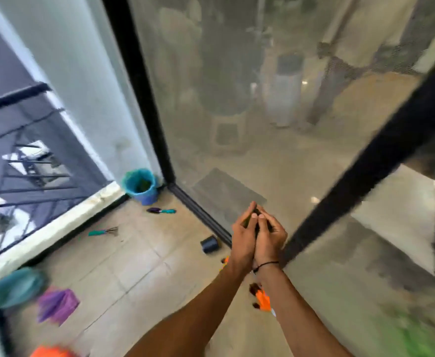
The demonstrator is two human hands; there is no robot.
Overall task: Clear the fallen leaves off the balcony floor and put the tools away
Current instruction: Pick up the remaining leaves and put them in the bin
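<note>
My left hand [242,239] and my right hand [271,237] are pressed together in a cup above the balcony floor [134,266], beside the sliding door track. Between the palms they hold a dark clump of leaves [256,219], mostly hidden by the fingers. A bucket lined with a teal bag [140,185] stands in the far corner. On the tiles lie a purple trowel with a teal handle [161,210] and a teal-handled hand rake [103,231]. The view is blurred.
A small black pot [209,244] lies on its side near the door track [201,215]. An orange item [262,300] shows under my forearms. Blurred teal [15,288], purple [57,304] and orange [51,353] things sit at lower left. The parapet [44,235] and railing run along the left.
</note>
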